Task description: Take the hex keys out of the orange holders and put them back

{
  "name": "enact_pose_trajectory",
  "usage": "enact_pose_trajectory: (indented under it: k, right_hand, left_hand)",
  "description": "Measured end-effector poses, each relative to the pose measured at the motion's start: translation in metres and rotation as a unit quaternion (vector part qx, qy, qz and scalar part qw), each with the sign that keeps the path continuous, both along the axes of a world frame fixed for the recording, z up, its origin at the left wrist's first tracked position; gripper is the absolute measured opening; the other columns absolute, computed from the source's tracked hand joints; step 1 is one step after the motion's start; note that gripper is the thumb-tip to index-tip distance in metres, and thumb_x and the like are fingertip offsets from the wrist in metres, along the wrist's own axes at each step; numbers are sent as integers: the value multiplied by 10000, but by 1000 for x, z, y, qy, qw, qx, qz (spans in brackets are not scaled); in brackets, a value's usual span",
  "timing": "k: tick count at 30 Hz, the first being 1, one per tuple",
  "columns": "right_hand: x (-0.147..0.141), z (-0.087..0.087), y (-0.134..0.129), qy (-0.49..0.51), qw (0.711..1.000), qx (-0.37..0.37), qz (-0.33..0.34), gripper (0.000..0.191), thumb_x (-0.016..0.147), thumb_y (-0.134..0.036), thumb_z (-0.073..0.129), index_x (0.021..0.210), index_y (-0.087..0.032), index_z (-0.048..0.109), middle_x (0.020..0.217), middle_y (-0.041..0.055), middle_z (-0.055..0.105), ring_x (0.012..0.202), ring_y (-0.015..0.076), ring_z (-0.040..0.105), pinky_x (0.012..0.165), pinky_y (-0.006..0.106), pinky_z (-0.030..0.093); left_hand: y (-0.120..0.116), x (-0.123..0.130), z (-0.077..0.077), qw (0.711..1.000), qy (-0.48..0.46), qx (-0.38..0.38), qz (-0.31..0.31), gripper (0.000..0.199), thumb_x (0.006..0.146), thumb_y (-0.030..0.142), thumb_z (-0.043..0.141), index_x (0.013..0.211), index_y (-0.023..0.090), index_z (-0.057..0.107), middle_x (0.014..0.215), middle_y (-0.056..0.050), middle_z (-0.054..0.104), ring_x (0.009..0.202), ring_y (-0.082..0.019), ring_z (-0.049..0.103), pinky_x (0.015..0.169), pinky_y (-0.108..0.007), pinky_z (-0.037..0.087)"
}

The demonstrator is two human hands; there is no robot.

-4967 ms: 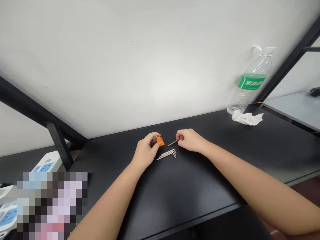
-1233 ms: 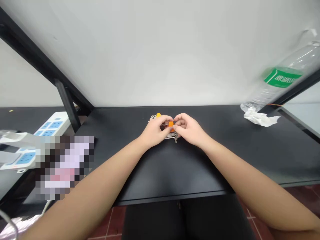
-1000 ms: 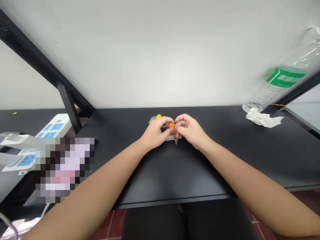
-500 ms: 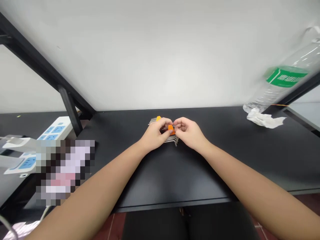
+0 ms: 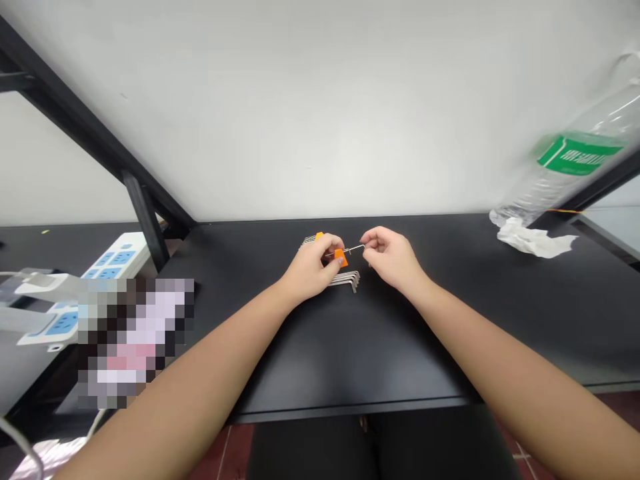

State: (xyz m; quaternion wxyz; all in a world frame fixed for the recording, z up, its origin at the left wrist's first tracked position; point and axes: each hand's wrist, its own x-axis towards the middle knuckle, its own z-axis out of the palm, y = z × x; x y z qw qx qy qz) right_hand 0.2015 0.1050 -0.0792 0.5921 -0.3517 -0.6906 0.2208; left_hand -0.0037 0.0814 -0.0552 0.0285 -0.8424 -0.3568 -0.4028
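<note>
Orange holder (image 5: 342, 260), pinched in the left hand (image 5: 313, 270), thumb on the near side, fingers curled over the far side; whether it touches the table (image 5: 300, 363) beneath, I cannot tell. Just right of the holder: right hand (image 5: 393, 259), thumb and forefinger closed narrowly on one end of a thin hex key (image 5: 357, 249), the other end reaching to the holder. Step in hand, by my reading: this key at the holder's hole; going in or coming out, not clear.

Next move calls for a firm left pinch and the key kept in line with the holder, little sideways force.

Near side of the holder: row of loose keys (image 5: 351, 280), bent ends rightward. Beyond it, leftward: yellow clip (image 5: 319, 236) with thin keys, partly behind the hand. Far right of the holder: crumpled tissue (image 5: 537, 240), bottle (image 5: 575, 157). Far left: power strip (image 5: 113, 263).
</note>
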Motion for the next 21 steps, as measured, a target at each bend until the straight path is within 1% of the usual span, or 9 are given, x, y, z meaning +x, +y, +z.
enact_pose_trajectory:
  k: [3, 5, 7, 10, 13, 17, 19, 21]
  right_hand:
    - [8, 2, 6, -71, 997, 2, -44, 203, 702, -178, 589, 872, -215, 693, 757, -2, 678, 702, 173, 609, 676, 295, 461]
    - [10, 2, 8, -142, 988, 3, -62, 222, 705, -153, 595, 888, -218, 703, 783, 2, 694, 719, 173, 613, 688, 293, 451]
    - [10, 0, 7, -207, 976, 8, -66, 231, 714, -132, 596, 901, -217, 702, 809, 6, 703, 725, 169, 610, 688, 288, 438]
    - [6, -3, -1, -275, 960, 24, -50, 189, 744, -136, 592, 884, -216, 690, 796, 6, 691, 713, 164, 593, 656, 279, 411]
    - [5, -5, -7, -304, 950, 55, -45, 162, 785, -143, 578, 882, -212, 688, 822, 21, 677, 740, 167, 586, 651, 276, 399]
    - [7, -6, -4, -310, 944, 92, -67, 219, 830, -137, 564, 978, -193, 715, 1005, 69, 657, 833, 176, 599, 778, 296, 446]
    - [7, -8, -2, -323, 940, 96, -47, 195, 845, -158, 580, 981, -187, 717, 1049, 77, 636, 862, 180, 599, 810, 304, 459]
    - [5, -10, -4, -334, 937, 103, -22, 132, 868, -217, 610, 954, -190, 706, 1052, 79, 620, 896, 192, 594, 810, 311, 467]
  left_hand:
    - [1, -4, 1, 999, 28, 2, 16, 133, 833, 170, 560, 949, 221, 600, 842, 6, 673, 730, -149, 627, 692, -287, 502]
    - [2, -5, 1, 1000, 13, 4, 17, 136, 828, 169, 568, 951, 220, 597, 857, 8, 685, 745, -149, 642, 701, -284, 506]
    - [3, -6, 1, 1000, -16, 12, 20, 137, 831, 180, 584, 961, 221, 593, 868, 11, 693, 760, -148, 649, 714, -280, 511]
    - [3, -5, 1, 999, -39, 15, 27, 134, 842, 195, 599, 973, 220, 595, 872, 14, 698, 768, -145, 649, 727, -279, 512]
    - [2, -4, 1, 999, -46, 10, 23, 114, 854, 206, 604, 967, 218, 597, 881, 12, 699, 772, -142, 648, 733, -280, 516]
    - [1, -3, 1, 999, -54, 0, 11, 102, 865, 229, 612, 966, 217, 595, 882, 7, 700, 778, -146, 654, 738, -286, 527]
    - [1, -3, 1, 998, -56, -9, 8, 103, 869, 245, 618, 966, 216, 596, 882, 2, 700, 773, -150, 658, 734, -290, 532]
    - [1, -3, 1, 998, -56, -14, 8, 106, 868, 250, 625, 964, 215, 596, 884, 0, 700, 772, -152, 658, 733, -292, 534]
